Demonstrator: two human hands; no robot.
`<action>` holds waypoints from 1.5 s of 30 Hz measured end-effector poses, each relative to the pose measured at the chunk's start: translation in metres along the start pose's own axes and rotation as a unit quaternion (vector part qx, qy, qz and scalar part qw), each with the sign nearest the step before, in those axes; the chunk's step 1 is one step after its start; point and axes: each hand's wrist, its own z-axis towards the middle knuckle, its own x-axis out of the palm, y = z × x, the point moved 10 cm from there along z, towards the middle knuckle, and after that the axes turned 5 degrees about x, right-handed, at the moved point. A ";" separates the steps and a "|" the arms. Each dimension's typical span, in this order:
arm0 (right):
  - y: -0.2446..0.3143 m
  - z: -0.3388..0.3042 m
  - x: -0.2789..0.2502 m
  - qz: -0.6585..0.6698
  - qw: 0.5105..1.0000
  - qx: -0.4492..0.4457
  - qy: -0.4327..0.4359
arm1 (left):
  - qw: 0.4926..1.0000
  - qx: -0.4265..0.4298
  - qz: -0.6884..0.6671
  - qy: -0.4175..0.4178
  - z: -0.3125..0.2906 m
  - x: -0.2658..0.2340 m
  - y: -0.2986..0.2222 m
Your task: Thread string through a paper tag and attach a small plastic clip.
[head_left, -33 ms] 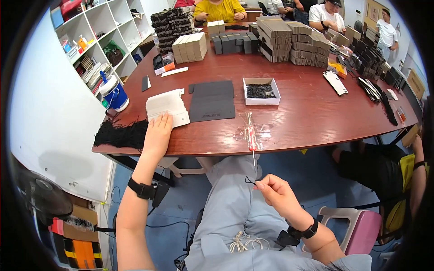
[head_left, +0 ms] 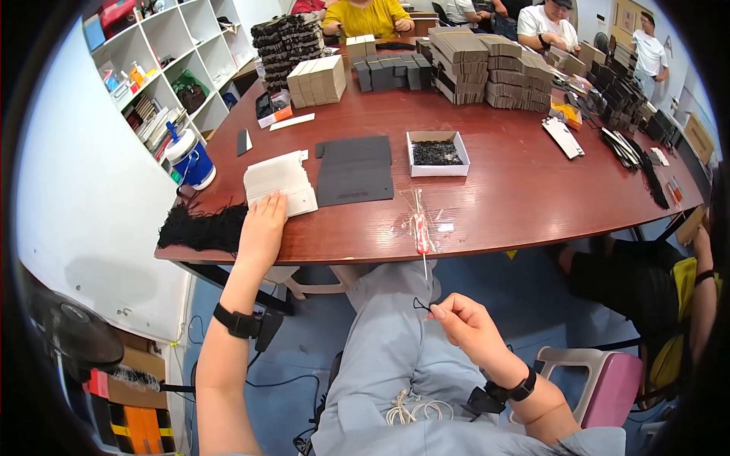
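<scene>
Head view: left hand (head_left: 264,223) stretches forward over the table's (head_left: 517,197) near edge, palm down, fingers spread flat on the near corner of a white card stack (head_left: 278,182). A heap of black cords (head_left: 201,226) lies just left of it at the table's near-left corner. Right hand (head_left: 465,324) hovers below the near edge, over the lap, fingertips pinched on a thin black cord loop (head_left: 420,305). Farther in, mid-table, a white open box (head_left: 436,153) holds small black pieces.
</scene>
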 end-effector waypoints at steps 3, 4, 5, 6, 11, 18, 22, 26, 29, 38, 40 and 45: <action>0.000 -0.002 -0.009 -0.007 1.000 -0.020 -0.008 | 0.995 -0.012 -0.091 -0.038 0.004 -0.022 0.002; 0.000 -0.002 -0.011 -0.005 1.000 -0.018 -0.006 | 0.989 -0.021 -0.132 -0.056 0.005 -0.031 0.004; -0.001 -0.003 -0.013 -0.003 1.000 -0.017 -0.005 | 0.990 -0.025 -0.123 -0.058 0.011 -0.038 0.001; -0.002 -0.003 -0.013 -0.002 1.000 -0.019 -0.005 | 0.991 -0.024 -0.122 -0.058 0.017 -0.042 -0.006; -0.001 -0.008 -0.011 -0.001 0.999 -0.033 -0.005 | 0.983 0.108 -0.122 -0.090 0.059 -0.046 -0.075; -0.007 -0.017 -0.025 -0.024 0.999 -0.023 -0.022 | 0.966 0.110 -0.231 0.034 0.096 -0.022 -0.084; -0.009 -0.017 -0.031 -0.001 0.999 -0.046 -0.027 | 0.962 0.115 -0.240 0.061 0.105 -0.024 -0.085; -0.013 -0.016 -0.033 -0.020 0.999 -0.022 -0.023 | 0.956 0.131 -0.256 0.051 0.102 -0.034 -0.095; -0.013 -0.014 -0.031 -0.031 0.999 -0.033 -0.024 | 0.953 0.138 -0.268 -0.028 0.093 -0.047 -0.098; -0.015 -0.021 -0.030 -0.027 0.999 -0.024 -0.025 | 0.911 0.082 -0.398 -0.062 0.082 -0.059 -0.084; -0.014 -0.024 -0.029 -0.026 0.999 -0.026 -0.028 | 0.892 -0.002 -0.450 -0.048 0.075 -0.057 -0.075; -0.022 -0.027 -0.023 -0.031 0.999 -0.009 -0.020 | 0.779 -0.090 -0.602 -0.147 0.039 -0.024 -0.064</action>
